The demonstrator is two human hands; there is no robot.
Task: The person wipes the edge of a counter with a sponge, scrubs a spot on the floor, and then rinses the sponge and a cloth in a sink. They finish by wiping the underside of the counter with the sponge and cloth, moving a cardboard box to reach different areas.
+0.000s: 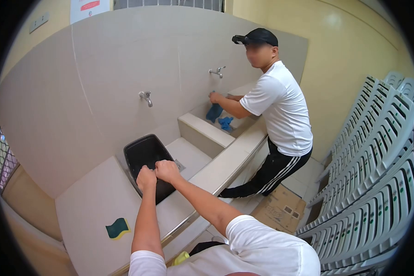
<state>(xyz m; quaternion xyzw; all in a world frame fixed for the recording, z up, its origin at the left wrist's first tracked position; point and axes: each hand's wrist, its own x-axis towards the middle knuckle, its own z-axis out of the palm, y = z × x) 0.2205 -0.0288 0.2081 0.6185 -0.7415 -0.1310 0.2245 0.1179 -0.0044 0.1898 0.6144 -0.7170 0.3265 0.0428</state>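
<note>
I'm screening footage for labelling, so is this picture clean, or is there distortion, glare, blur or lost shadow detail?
Head view: strong fisheye bowing along the grey wall's top edge, black corners; a soft pale glare patch on the yellow wall; the co-worker's face blurred; fine detail lost inside the dark basin beyond the left hand and right hand.

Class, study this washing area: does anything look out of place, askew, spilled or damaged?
One mild oddity: a brown printed cardboard piece lies on the tiled floor beside the stacked white plastic chairs, looking stray underfoot. I see no obvious spill or breakage.
</note>
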